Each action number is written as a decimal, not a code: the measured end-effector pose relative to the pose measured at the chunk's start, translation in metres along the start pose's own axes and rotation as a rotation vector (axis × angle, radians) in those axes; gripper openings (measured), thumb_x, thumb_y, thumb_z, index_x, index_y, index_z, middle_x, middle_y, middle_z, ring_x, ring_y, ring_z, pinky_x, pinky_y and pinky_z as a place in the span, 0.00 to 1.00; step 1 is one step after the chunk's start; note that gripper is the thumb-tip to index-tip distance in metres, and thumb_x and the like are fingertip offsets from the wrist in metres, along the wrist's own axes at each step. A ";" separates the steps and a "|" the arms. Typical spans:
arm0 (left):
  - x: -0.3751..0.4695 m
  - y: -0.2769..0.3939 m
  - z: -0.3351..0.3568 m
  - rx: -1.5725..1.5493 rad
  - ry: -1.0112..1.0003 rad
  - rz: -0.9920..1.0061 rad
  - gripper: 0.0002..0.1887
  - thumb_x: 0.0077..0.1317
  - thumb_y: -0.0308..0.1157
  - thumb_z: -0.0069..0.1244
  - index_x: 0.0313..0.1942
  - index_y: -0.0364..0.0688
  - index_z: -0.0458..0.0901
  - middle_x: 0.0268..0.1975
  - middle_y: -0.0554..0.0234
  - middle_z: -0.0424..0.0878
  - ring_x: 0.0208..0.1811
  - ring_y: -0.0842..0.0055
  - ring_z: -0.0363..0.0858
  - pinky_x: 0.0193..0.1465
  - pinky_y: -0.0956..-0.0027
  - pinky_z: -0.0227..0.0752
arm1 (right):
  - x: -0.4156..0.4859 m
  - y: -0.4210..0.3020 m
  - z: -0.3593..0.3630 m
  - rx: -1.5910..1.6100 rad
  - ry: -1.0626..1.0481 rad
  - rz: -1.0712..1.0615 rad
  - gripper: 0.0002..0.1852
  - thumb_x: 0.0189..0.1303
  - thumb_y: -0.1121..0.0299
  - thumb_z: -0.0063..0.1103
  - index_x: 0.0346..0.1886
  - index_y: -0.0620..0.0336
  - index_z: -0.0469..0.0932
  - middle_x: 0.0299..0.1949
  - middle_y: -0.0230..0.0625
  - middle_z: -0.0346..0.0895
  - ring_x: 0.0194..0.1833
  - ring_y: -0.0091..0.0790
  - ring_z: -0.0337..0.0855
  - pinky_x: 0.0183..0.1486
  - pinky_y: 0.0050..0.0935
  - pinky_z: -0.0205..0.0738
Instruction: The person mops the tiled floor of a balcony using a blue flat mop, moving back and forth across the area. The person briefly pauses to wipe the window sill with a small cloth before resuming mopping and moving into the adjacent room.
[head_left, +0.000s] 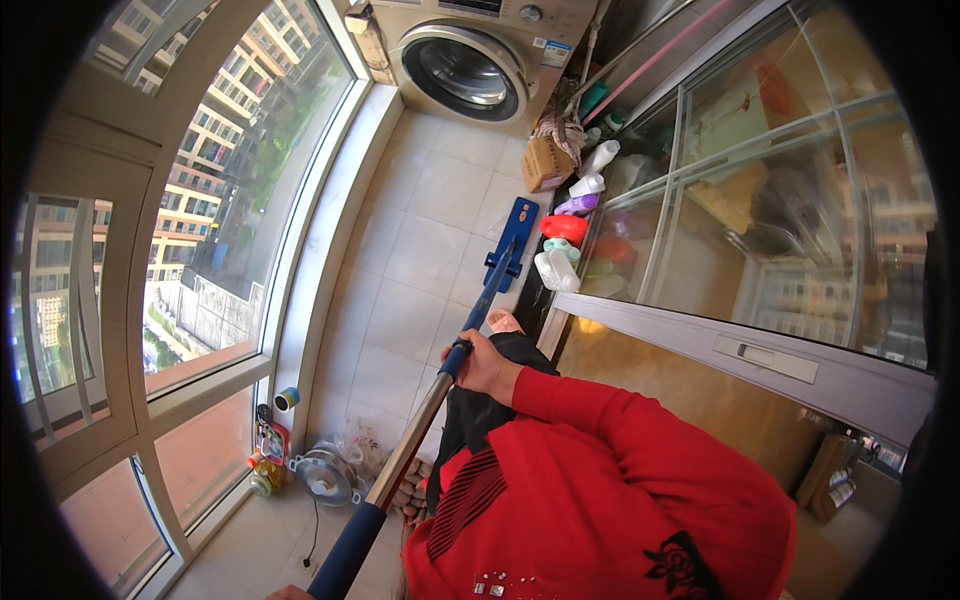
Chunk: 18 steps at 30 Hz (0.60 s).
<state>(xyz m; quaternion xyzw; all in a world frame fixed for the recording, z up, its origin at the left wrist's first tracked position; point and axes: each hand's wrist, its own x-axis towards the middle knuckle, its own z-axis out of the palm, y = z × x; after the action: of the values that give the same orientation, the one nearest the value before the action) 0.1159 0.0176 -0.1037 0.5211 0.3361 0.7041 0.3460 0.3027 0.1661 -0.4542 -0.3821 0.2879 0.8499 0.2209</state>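
Observation:
My right hand (480, 367) is closed round the blue collar of a flat mop's metal and blue pole (412, 442), in front of my black trousers. At the bottom edge, part of my left hand (291, 593) shows beside the blue grip at the pole's upper end; its fingers are mostly cut off by the frame. The blue mop head (520, 232) lies on the pale floor tiles (427, 251), close to the dark sill of the sliding door. A pink slipper (505, 322) shows on my foot near it.
Beyond the mop head are a cardboard box (547, 163), a string mop (564, 127) and a washing machine (465, 71). Plastic bottles (564, 226) line the glass sliding door (675, 225). Along the window side stand a lidded metal pot (327, 480), a jar (266, 478) and a can (286, 398).

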 end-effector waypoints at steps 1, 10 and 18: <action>0.009 -0.006 0.004 -0.010 -0.071 -0.025 0.13 0.41 0.22 0.49 0.18 0.46 0.60 0.13 0.70 0.68 0.14 0.79 0.67 0.25 0.72 0.62 | -0.004 -0.010 0.001 0.048 0.029 -0.024 0.09 0.49 0.64 0.48 0.26 0.57 0.61 0.26 0.36 0.68 0.32 0.37 0.73 0.38 0.37 0.69; 0.053 -0.027 0.034 -0.065 -0.229 -0.097 0.12 0.43 0.22 0.49 0.18 0.44 0.61 0.11 0.68 0.70 0.13 0.79 0.67 0.22 0.74 0.66 | -0.008 -0.040 0.010 -0.024 0.065 -0.100 0.10 0.52 0.61 0.47 0.28 0.53 0.60 0.24 0.34 0.67 0.28 0.35 0.73 0.31 0.39 0.72; 0.004 0.010 0.036 0.090 0.167 0.099 0.12 0.47 0.24 0.48 0.19 0.44 0.59 0.12 0.69 0.66 0.14 0.80 0.63 0.23 0.77 0.61 | 0.034 0.019 0.014 -0.345 0.213 0.086 0.14 0.57 0.53 0.42 0.35 0.53 0.61 0.25 0.32 0.70 0.28 0.31 0.75 0.29 0.36 0.73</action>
<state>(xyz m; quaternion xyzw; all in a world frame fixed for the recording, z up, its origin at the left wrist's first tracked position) 0.1482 0.0200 -0.0852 0.4915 0.3690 0.7455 0.2578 0.2632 0.1664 -0.4665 -0.4894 0.1760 0.8500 0.0839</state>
